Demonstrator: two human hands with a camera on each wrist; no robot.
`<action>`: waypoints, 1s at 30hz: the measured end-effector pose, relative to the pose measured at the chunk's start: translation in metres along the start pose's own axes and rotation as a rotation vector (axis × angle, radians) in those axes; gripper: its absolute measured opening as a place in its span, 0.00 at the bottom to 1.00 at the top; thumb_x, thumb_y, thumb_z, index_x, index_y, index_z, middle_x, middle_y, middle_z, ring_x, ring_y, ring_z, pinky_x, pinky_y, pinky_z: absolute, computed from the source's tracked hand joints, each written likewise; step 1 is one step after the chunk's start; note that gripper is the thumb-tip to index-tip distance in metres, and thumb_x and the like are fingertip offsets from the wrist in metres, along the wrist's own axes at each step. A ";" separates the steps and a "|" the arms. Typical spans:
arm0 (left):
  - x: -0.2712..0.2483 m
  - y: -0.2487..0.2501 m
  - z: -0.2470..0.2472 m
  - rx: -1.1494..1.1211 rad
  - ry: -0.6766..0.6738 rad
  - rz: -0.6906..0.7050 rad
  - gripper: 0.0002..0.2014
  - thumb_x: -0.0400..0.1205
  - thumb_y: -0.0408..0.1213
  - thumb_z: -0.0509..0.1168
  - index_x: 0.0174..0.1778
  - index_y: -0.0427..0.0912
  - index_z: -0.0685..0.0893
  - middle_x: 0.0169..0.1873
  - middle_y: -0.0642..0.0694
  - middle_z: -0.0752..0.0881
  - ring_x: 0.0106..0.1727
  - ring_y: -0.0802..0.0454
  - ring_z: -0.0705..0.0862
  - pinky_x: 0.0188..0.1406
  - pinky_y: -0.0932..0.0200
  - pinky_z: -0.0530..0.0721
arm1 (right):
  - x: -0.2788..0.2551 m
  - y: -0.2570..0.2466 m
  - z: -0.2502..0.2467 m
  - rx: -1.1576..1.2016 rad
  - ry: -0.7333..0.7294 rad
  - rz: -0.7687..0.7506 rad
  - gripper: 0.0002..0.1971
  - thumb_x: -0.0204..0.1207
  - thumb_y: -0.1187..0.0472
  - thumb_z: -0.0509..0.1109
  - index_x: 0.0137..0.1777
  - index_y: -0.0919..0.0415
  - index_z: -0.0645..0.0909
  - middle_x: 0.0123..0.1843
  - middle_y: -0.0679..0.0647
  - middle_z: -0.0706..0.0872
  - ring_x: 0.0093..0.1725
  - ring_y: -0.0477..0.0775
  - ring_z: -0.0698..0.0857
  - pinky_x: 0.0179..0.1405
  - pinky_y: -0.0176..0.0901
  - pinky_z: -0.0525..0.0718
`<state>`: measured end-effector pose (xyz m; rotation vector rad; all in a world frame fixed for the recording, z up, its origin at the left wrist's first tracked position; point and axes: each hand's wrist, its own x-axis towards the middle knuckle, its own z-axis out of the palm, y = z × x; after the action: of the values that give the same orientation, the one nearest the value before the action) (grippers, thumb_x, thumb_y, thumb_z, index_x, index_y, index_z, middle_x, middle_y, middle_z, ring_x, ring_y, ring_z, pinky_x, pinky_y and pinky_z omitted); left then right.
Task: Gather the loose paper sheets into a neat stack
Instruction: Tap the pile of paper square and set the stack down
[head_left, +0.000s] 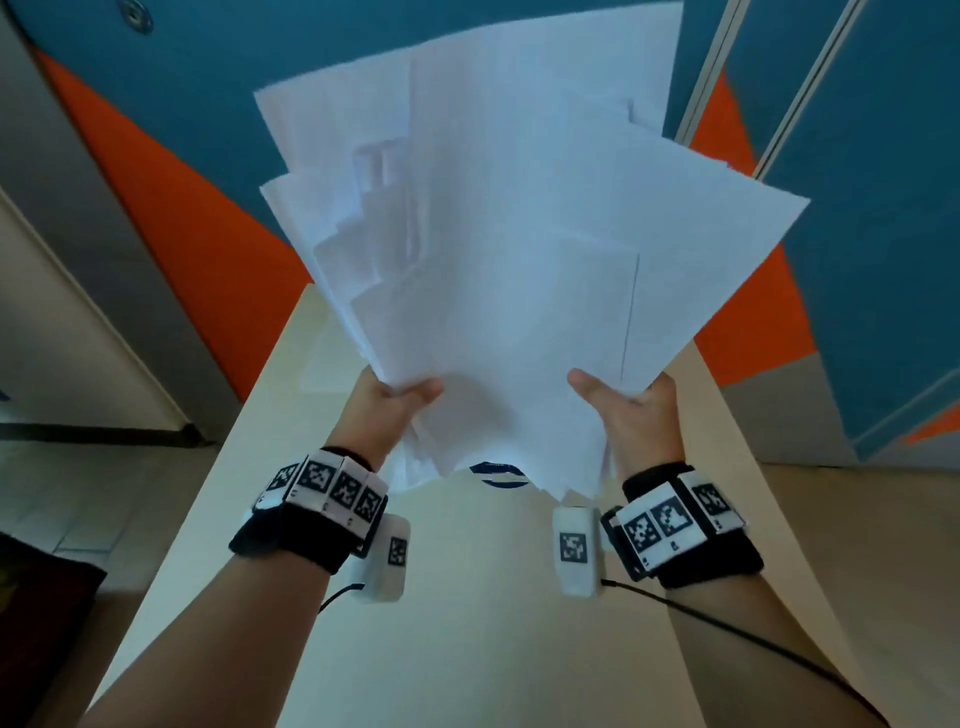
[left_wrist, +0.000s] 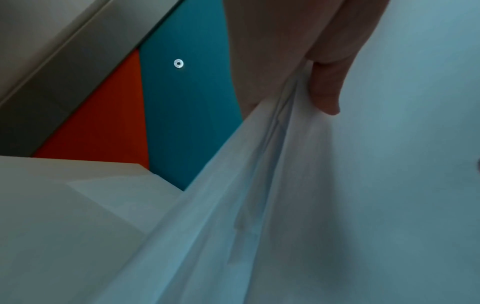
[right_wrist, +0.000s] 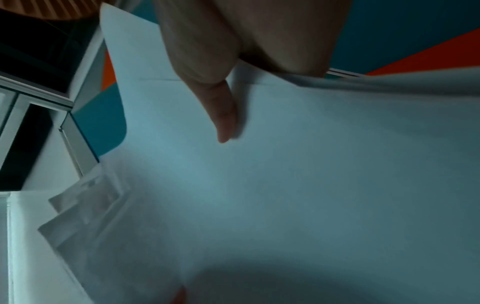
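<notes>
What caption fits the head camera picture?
Left hand and right hand hold a fanned, uneven bundle of white paper sheets above the pale tabletop.

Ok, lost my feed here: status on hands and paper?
Left hand and right hand both grip the paper sheets. Sheets fanned, uneven, held above table. Nothing in the way.

The head view is bright and evenly lit, with a cool bluish cast on the fanned white paper sheets (head_left: 498, 249). Their edges are smeared by motion blur, and faint shapes show through them as if lit from behind. The pale beige counter (head_left: 467, 597) carries only soft shadows. Straight lines bow outward toward the corners. Both wrist views are much dimmer and grainier: the paper reads grey-blue, the left hand (left_wrist: 298, 61) and right hand (right_wrist: 233, 41) are dark and soft, and a broad shadow lies along the right wrist view's bottom edge.
</notes>
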<state>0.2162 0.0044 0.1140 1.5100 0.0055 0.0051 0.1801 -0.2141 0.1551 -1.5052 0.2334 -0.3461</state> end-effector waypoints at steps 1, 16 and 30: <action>-0.001 0.000 -0.003 -0.009 -0.018 -0.005 0.17 0.72 0.22 0.71 0.54 0.41 0.82 0.41 0.51 0.89 0.40 0.61 0.88 0.45 0.65 0.86 | 0.000 0.003 -0.002 0.033 -0.037 0.018 0.16 0.65 0.70 0.78 0.47 0.54 0.77 0.51 0.50 0.86 0.50 0.44 0.86 0.53 0.31 0.82; -0.008 -0.018 -0.016 -0.058 -0.051 -0.084 0.28 0.60 0.29 0.76 0.56 0.48 0.83 0.43 0.54 0.93 0.46 0.58 0.91 0.51 0.57 0.87 | -0.005 0.047 -0.004 -0.020 -0.157 0.201 0.13 0.66 0.74 0.76 0.47 0.61 0.81 0.39 0.46 0.86 0.36 0.41 0.86 0.27 0.19 0.79; -0.017 -0.028 -0.016 -0.133 -0.039 -0.047 0.27 0.66 0.31 0.74 0.61 0.46 0.78 0.48 0.52 0.90 0.51 0.53 0.88 0.46 0.65 0.87 | -0.015 0.063 -0.004 0.020 -0.110 0.338 0.12 0.66 0.72 0.77 0.47 0.63 0.79 0.40 0.52 0.85 0.37 0.47 0.84 0.23 0.28 0.82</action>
<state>0.1987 0.0186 0.0846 1.3765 0.0090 -0.0604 0.1699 -0.2105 0.0909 -1.4300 0.3891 0.0038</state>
